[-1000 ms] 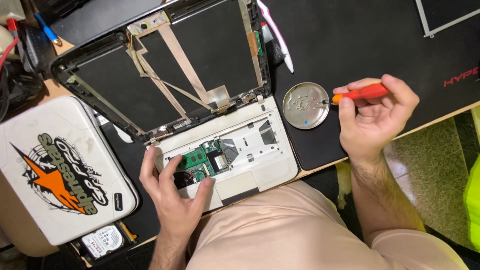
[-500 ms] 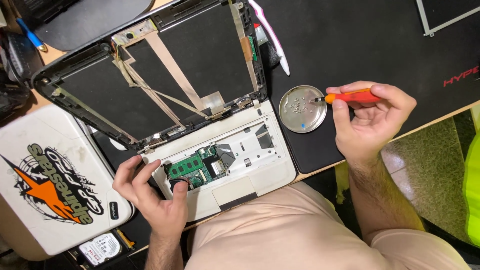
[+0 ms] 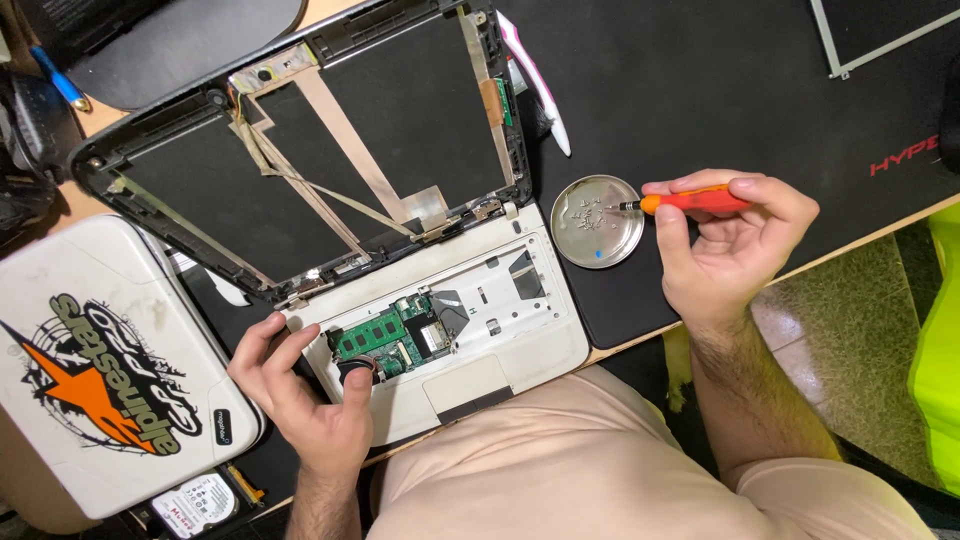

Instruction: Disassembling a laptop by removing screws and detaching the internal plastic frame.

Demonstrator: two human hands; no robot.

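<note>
Single view, head-mounted camera. Looks steeply down from above the person's chest onto the near edge of the table (image 3: 760, 90). Close range, about arm's reach; both forearms enter from the bottom. Floor visible at lower right.

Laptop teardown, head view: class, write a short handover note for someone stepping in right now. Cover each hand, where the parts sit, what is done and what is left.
Left hand: empty, fingers resting on the left corner of the white laptop base, beside the exposed green circuit board.
Right hand: holds an orange screwdriver, its tip over the round metal dish.
Parts: small screws lie in the dish on the black mat. The empty screen frame stands open behind the base.
Done: base cover is off, screen panel out, some screws collected.
Left: the circuit board is not yet out of the base.
</note>
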